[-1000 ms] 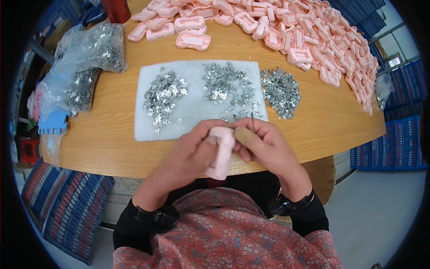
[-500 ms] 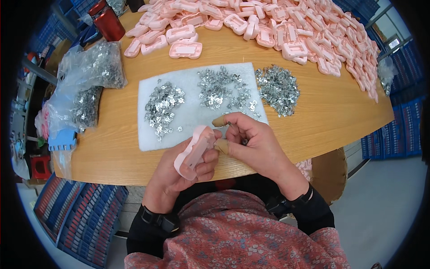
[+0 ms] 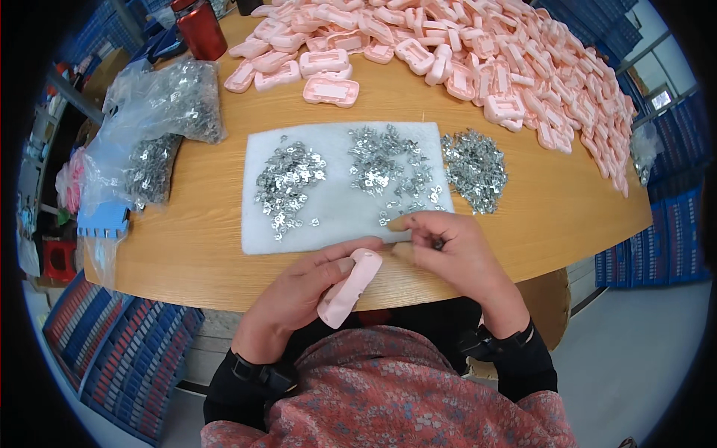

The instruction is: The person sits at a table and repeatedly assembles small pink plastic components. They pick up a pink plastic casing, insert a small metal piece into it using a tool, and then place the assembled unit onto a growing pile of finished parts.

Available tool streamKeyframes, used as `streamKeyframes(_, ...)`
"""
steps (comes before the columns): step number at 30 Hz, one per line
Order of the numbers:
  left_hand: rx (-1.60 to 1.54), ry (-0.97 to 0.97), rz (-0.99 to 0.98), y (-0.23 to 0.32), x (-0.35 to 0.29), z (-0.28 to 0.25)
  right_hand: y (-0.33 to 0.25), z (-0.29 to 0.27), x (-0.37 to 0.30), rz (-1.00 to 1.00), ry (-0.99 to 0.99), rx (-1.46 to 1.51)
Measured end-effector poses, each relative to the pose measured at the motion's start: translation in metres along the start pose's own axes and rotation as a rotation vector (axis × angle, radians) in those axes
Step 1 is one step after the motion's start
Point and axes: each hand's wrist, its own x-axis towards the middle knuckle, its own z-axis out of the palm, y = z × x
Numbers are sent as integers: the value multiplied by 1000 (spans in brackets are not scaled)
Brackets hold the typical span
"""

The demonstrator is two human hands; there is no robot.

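My left hand (image 3: 297,287) is closed around a pink plastic shell (image 3: 349,290), held tilted over the table's near edge. Its smooth outer side shows; the hollow side is turned away. Close beside it on the right is my right hand (image 3: 448,246), with tan covers on thumb and forefinger. Those two fingertips are a little apart, while the other fingers curl round a small dark thing too hidden to name. Just beyond both hands lies a white foam mat (image 3: 336,224) bearing small silvery metal clips (image 3: 290,183) in two loose heaps.
A third heap of metal clips (image 3: 476,170) lies right of the mat on the wooden table (image 3: 553,216). Many pink shells (image 3: 478,67) are piled along the far side. At left are plastic bags of metal parts (image 3: 160,112), a blue plastic piece (image 3: 103,222) and a red bottle (image 3: 200,31).
The pink shell has been turned over, from hollow side showing to outer side showing. My right hand has drawn slightly away from it. The whole view has shifted a little.
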Motion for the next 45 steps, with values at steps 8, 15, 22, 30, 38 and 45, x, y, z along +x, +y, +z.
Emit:
streamKeyframes(8, -193, -23, 177, 3, -18, -25, -22, 5, 52, -163, 16, -380)
streamKeyframes(15, -301, 52, 220, 2, -48, -23, -22, 44, 73, -290, -188, -422)
streamKeyframes(22, -357, 26, 287, -2, -58, -40, -20, 70, 77, -323, -158, -522)
streamKeyframes(30, -333, 121, 246, 12, -46, -29, -25, 60, 68, -310, -101, -469)
streamKeyframes(38, -252, 282, 222, 19, -17, -3, -30, 45, 35, -628, -24, -487)
streamKeyframes(45, -178, 327, 267, 12, -3, 7, -27, 36, 21, -471, -9, -338)
